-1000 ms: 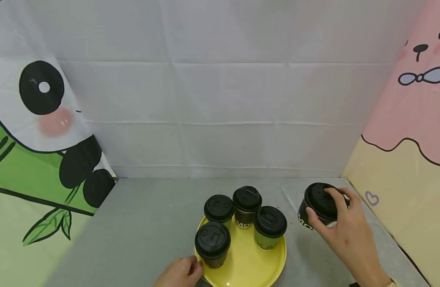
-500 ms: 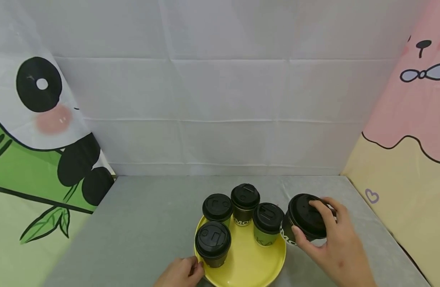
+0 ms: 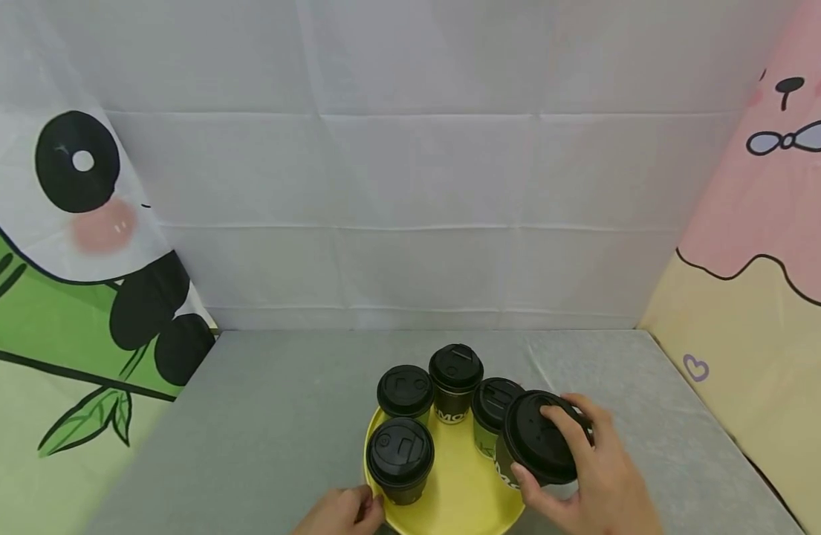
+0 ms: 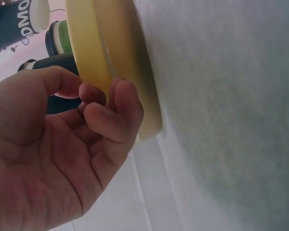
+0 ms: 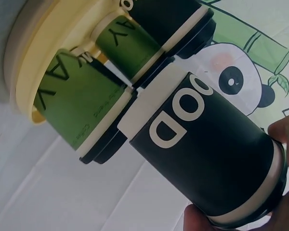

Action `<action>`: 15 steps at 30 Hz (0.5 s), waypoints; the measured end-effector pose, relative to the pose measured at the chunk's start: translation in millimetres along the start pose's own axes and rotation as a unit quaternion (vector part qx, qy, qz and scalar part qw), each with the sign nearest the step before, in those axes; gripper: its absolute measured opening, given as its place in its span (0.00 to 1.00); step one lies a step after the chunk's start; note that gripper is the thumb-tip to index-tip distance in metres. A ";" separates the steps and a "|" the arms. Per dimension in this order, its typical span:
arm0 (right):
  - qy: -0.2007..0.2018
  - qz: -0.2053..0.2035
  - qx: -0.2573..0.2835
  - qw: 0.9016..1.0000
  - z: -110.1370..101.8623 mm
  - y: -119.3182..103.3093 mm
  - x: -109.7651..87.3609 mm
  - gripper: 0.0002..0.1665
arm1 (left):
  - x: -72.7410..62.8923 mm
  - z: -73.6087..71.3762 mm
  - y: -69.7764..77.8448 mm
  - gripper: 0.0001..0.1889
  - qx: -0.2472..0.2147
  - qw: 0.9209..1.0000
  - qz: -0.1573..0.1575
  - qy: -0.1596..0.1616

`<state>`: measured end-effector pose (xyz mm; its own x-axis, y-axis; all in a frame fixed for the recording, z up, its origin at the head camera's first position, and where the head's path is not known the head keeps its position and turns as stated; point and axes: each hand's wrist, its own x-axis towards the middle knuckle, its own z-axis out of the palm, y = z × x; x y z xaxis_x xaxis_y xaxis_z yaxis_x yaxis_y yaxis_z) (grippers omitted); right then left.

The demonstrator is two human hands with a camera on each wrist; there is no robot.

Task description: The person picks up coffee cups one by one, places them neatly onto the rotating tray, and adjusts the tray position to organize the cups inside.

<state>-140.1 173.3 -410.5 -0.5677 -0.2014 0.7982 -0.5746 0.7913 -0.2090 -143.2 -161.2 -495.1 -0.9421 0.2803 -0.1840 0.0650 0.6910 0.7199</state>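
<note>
My right hand (image 3: 600, 472) grips a dark paper coffee cup (image 5: 197, 149) around its black lid (image 3: 544, 437), thumb on one side and fingers on the other. The cup is tilted above the right part of a round yellow tray (image 3: 463, 501). In the right wrist view its pale base shows, close to a green cup (image 5: 84, 98) on the tray. My left hand (image 3: 343, 511) pinches the tray's left rim (image 4: 89, 48) between thumb and curled fingers. Beside it stands a black-lidded dark cup (image 3: 401, 457).
Toward the tray's back stand two more lidded cups, one at back left (image 3: 406, 391) and a dark one (image 3: 455, 379) at back centre. A grey cloth (image 3: 270, 423) covers the table. White sheeting (image 3: 417, 171) rises behind, with cartoon-printed panels on both sides.
My right hand has carried the dark cup leftward and nearer, from beside the tray to over its right part. The left hand stays at the rim.
</note>
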 end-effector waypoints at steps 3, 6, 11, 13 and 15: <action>-0.002 -0.012 0.003 1.000 1.4 -3.0 -3.2 0.40 | 0.9 1.8 1.8 0.21 0.005 1.000 0.000 0.006; -0.003 -0.022 0.010 1.000 4.7 -4.8 -6.2 0.39 | 1.4 3.1 3.7 0.21 0.009 1.000 -0.002 0.007; -0.013 -0.031 0.019 0.999 12.9 -4.0 -10.9 0.40 | 1.1 5.8 7.0 0.21 0.011 1.000 -0.003 0.002; -0.020 -0.030 0.019 0.999 16.5 -3.6 -12.3 0.39 | 1.0 7.5 8.6 0.21 0.013 1.000 -0.002 0.000; -0.030 -0.026 0.017 0.999 20.0 -3.9 -13.6 0.39 | 1.1 9.1 10.4 0.21 0.014 1.000 -0.002 -0.001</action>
<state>-141.9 161.4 -431.9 -0.5701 -0.2765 0.7737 -0.6234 0.7589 -0.1882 -140.6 -147.6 -493.9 -0.9414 0.2793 -0.1889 0.0702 0.7104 0.7003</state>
